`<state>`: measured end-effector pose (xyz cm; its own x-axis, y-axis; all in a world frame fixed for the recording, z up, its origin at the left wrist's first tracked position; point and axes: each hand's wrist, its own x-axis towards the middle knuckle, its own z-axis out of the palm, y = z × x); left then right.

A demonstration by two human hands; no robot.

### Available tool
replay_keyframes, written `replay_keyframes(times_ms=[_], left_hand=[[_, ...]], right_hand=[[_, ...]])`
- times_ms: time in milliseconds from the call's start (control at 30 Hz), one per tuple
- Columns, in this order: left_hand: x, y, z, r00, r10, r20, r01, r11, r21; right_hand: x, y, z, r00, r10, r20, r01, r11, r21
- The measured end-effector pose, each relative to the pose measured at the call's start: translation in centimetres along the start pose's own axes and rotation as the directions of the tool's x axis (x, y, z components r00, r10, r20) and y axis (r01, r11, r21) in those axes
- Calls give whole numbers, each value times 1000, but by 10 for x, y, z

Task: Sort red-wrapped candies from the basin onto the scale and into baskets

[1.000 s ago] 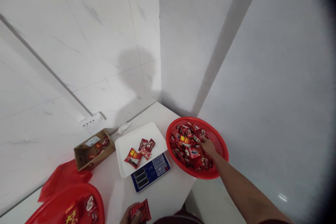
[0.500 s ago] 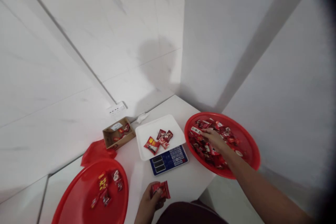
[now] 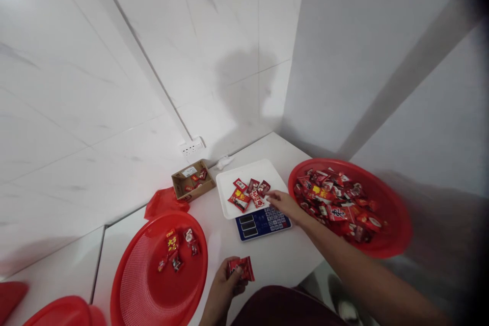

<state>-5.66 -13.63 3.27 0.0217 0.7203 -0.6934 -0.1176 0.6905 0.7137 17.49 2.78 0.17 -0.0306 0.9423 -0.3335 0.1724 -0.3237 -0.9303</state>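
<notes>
My left hand (image 3: 225,282) is closed round a red snack packet (image 3: 240,268) near the table's front edge. My right hand (image 3: 283,204) reaches over the white pan (image 3: 233,178) of the blue scale (image 3: 263,222); its fingers lie out over the pan's right edge with nothing visible in them. Several red packets (image 3: 248,193) lie on the pan. To the right stands a red basket (image 3: 385,247) heaped with red packets (image 3: 336,202).
A second red basket (image 3: 145,290) at the front left holds a few packets. Behind it sit a small cardboard box (image 3: 192,180) with packets and a red plastic bag (image 3: 164,204). A wall socket (image 3: 192,146) sits above the table. More red rims show at bottom left.
My right hand left the heaped basket and moved left over the scale pan, where one more packet now lies. The view swung right and down. My left hand still holds its packet.
</notes>
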Motion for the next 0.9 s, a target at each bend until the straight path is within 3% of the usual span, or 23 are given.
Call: replay_keyframes(times_ms=[200,367,500,633,900], left_hand=[[-3,2,-5,1000,29,3,-29,997,66],[-4,12,3,992,73,104,-81,994,77],[-10,23,11,971,107,214,-119,992,46],[-13,25,14,966,101,240,-111,993,32],[-11,13,9,964,71,256,-77,997,16]], right_hand=[[-82,30,5,979,97,181,-81,992,-94],[-127,13,27,929,107,353,-106,994,-20],[-138,-11,39,903,55,425,-29,997,-68],[-143,-24,42,885,61,461,-8,993,-116],[-149,-18,47,883,39,468,-10,998,-64]])
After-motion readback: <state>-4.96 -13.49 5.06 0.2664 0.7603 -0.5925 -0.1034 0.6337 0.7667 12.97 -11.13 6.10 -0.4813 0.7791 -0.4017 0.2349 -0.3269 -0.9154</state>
